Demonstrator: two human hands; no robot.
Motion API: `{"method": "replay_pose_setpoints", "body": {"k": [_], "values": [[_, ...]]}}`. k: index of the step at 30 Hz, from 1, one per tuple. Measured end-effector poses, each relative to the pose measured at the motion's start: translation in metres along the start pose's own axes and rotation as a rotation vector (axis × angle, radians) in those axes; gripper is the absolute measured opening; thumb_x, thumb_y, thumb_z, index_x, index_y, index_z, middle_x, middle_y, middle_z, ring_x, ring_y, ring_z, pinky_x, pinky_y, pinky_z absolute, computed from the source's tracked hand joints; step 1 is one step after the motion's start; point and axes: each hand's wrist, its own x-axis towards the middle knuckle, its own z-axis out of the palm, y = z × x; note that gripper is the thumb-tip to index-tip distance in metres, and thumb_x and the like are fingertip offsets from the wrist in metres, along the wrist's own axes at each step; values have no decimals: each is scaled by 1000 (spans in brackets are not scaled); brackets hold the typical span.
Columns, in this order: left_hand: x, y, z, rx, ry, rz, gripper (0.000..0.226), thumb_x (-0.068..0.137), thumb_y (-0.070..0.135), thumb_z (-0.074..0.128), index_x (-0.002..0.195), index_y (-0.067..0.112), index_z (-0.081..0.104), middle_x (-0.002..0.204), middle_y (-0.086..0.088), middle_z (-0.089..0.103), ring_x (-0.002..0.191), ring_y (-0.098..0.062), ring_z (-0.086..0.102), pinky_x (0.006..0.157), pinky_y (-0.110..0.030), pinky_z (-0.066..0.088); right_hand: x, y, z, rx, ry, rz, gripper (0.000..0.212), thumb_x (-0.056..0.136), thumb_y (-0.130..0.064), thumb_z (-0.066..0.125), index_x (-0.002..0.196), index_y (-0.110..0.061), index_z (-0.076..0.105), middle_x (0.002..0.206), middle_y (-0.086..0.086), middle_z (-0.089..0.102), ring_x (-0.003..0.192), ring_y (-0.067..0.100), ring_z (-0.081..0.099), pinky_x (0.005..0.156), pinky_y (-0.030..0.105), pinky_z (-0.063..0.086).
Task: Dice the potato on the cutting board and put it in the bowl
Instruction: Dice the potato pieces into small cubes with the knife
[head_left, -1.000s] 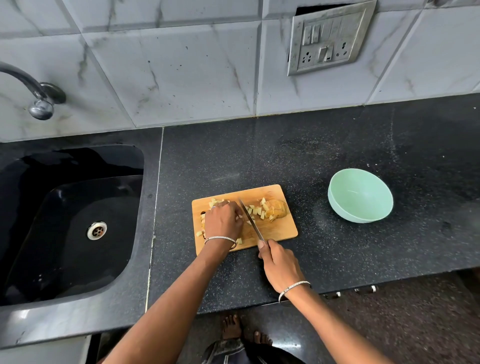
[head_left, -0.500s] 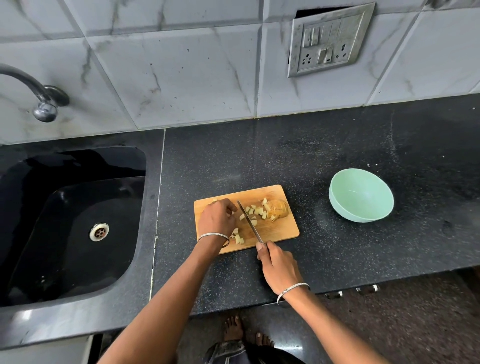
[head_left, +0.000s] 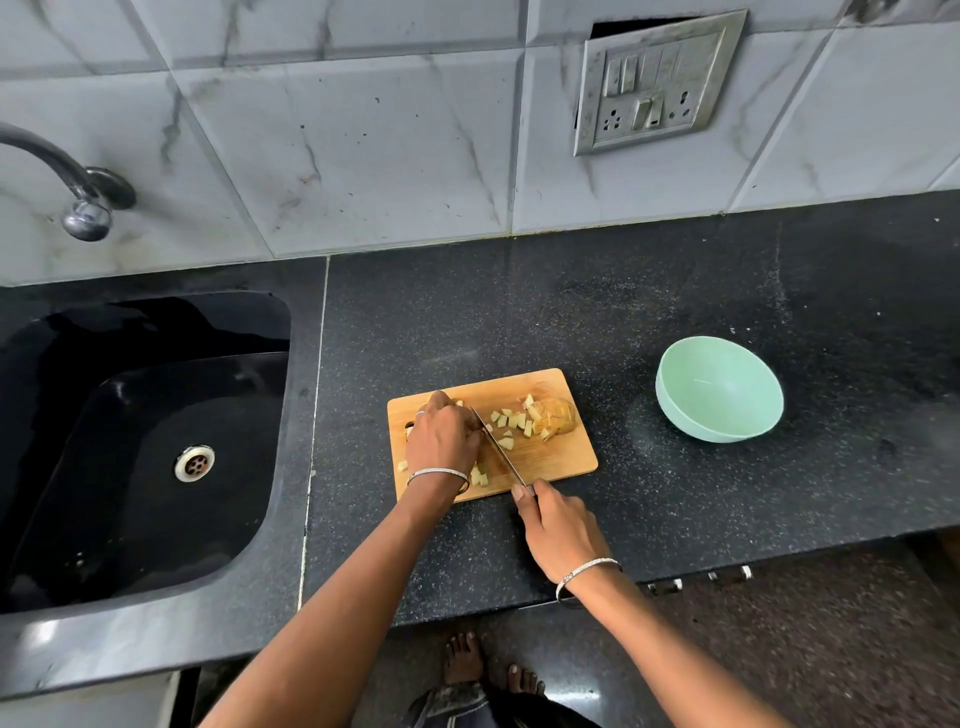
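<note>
Little has changed this past second: our right hand (head_left: 558, 530) still grips the knife (head_left: 498, 447) across the cutting board (head_left: 550, 462), and our left hand (head_left: 441, 441) curls down on a potato piece hidden beneath it. Potato dice (head_left: 511, 421) remain on the board and the bowl (head_left: 670, 410) stays empty, so we judge dicing unfinished.

The cutting board (head_left: 563, 460) lies on the counter (head_left: 675, 291) between the sink (head_left: 130, 441) and the bowl (head_left: 719, 389).

Dim, even light; wide-angle bending at edges; soft glare on the sink (head_left: 41, 631).
</note>
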Motion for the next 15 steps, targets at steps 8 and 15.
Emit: {"method": "replay_pose_setpoints", "body": {"k": [8, 15], "values": [[4, 0, 3, 4, -12, 11, 9, 82, 16, 66, 82, 12, 74, 97, -5, 56, 88, -26, 56, 67, -30, 44, 0, -10, -2, -146, 17, 58, 39, 105, -47, 28, 114, -19, 53, 107, 14, 67, 101, 40, 63, 66, 37, 39], [1, -2, 3, -27, -14, -17, 8, 80, 18, 68, 75, 13, 72, 99, -3, 56, 89, -23, 56, 72, -34, 50, 13, -4, -2, 48, -121, 98, 44, 103, -51, 30, 92, -17, 55, 100, 15, 65, 96, 39, 60, 73, 41, 43]]}}
